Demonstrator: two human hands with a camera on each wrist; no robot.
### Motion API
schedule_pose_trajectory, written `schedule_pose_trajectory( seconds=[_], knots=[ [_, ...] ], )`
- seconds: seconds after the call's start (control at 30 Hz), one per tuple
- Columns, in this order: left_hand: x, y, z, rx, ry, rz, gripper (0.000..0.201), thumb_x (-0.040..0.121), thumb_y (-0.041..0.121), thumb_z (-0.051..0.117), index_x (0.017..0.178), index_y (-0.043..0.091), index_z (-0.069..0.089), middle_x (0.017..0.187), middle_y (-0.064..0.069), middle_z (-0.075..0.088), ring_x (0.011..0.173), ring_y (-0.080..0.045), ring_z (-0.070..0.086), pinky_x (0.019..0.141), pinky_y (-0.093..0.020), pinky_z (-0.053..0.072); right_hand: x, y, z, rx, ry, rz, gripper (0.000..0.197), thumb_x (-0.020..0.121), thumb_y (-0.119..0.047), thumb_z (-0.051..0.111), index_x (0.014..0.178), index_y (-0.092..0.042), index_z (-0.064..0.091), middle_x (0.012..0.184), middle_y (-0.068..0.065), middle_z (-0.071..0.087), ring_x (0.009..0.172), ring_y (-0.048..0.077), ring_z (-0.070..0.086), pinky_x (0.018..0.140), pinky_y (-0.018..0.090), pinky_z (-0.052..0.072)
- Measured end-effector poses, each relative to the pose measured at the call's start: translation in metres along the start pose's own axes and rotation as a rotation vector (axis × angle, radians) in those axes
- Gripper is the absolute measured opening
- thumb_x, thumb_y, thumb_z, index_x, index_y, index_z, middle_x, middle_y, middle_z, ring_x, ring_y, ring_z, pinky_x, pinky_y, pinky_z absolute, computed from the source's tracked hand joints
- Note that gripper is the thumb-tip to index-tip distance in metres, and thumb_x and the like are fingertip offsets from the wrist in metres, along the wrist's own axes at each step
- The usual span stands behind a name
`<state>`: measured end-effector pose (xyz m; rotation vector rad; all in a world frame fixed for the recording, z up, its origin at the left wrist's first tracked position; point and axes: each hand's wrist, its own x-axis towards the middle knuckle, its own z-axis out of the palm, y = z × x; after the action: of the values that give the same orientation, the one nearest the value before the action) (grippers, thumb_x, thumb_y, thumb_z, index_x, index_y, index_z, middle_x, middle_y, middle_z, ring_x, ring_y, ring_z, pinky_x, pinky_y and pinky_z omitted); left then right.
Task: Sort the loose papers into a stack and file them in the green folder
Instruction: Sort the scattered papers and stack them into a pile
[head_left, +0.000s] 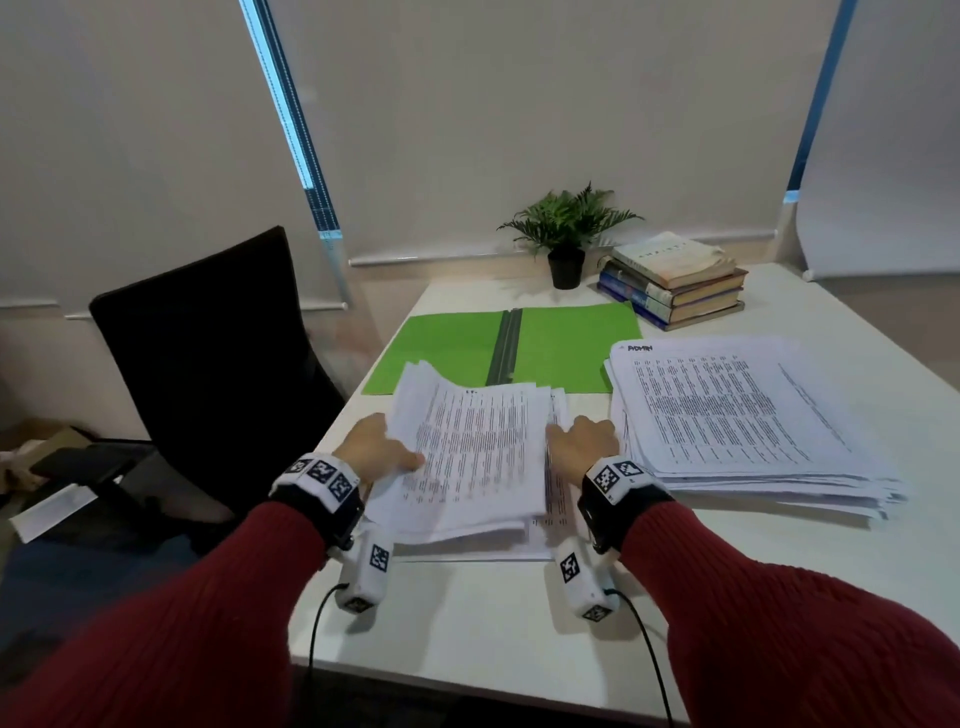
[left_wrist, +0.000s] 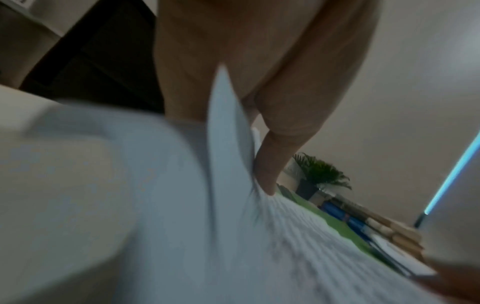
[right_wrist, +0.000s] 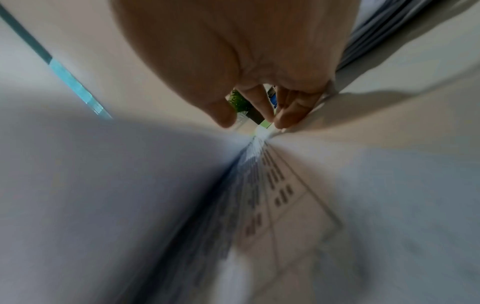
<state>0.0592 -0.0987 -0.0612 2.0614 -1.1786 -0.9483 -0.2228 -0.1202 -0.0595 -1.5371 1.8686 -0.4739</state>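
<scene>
The green folder lies open and flat at the back of the white table. In front of it, both hands hold a bundle of printed papers, its left side raised off the sheets below. My left hand grips the bundle's left edge, and the thumb presses on the top sheet. My right hand holds the right edge, the thumb on one side of it and curled fingers on the other. More loose sheets lie under the bundle. A green strip of the folder shows past the fingers.
A thick, uneven stack of printed papers lies to the right, close to my right hand. Several books and a potted plant stand at the back. A black chair is at the table's left side.
</scene>
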Motion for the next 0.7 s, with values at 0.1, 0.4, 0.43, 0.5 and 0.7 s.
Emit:
schedule_pose_trajectory(
  seconds=[0.1,0.4,0.43,0.5,0.7],
  knots=[
    [-0.026,0.023,0.016,0.29,0.052,-0.061,0.079,0.078,0.048,0.09,0.131,0.0,0.057,0.131,-0.011,0.065,0.124,-0.037,0.063,0.1,-0.038,0.053,0.0,-0.003,-0.004,0.091,-0.017,0.055,0.069,0.104,-0.054,0.033,0.142,0.0,0.05,0.155,0.024,0.032,0.133,0.041,0.047,0.111,0.045,0.04],
    [-0.045,0.052,0.051,0.262,0.041,-0.064,0.053,0.086,0.04,0.087,0.081,0.008,0.046,0.106,-0.009,0.057,0.099,-0.03,0.055,0.081,-0.034,0.045,-0.012,-0.012,0.002,-0.033,-0.108,0.011,0.019,0.093,-0.021,0.062,0.086,-0.01,0.046,0.125,0.015,0.049,0.097,0.03,0.06,0.086,0.04,0.055],
    [-0.046,0.052,0.052,0.227,0.038,-0.066,0.052,0.084,0.038,0.089,0.083,0.007,0.047,0.106,-0.009,0.056,0.099,-0.03,0.054,0.081,-0.034,0.045,-0.011,-0.01,0.001,0.006,-0.101,0.011,0.021,0.092,-0.015,0.061,0.079,-0.011,0.045,0.106,0.012,0.054,0.083,0.026,0.061,0.074,0.035,0.055],
    [-0.044,0.048,0.054,0.205,0.026,-0.088,0.05,0.08,0.035,0.093,0.086,0.006,0.053,0.102,-0.008,0.061,0.094,-0.029,0.059,0.08,-0.034,0.047,-0.01,-0.005,-0.002,0.1,-0.099,0.02,0.027,0.091,-0.006,0.058,0.071,-0.012,0.04,0.072,0.004,0.048,0.059,0.018,0.05,0.052,0.026,0.041],
    [-0.047,0.043,0.059,0.419,0.026,-0.138,0.088,0.068,0.059,0.093,0.126,0.003,0.06,0.139,-0.02,0.059,0.12,-0.036,0.06,0.098,-0.043,0.054,-0.013,0.011,0.002,0.34,-0.237,-0.077,0.053,0.082,-0.004,0.054,0.132,-0.013,0.038,0.101,0.01,0.06,0.082,0.027,0.066,0.066,0.039,0.059]
  ],
)
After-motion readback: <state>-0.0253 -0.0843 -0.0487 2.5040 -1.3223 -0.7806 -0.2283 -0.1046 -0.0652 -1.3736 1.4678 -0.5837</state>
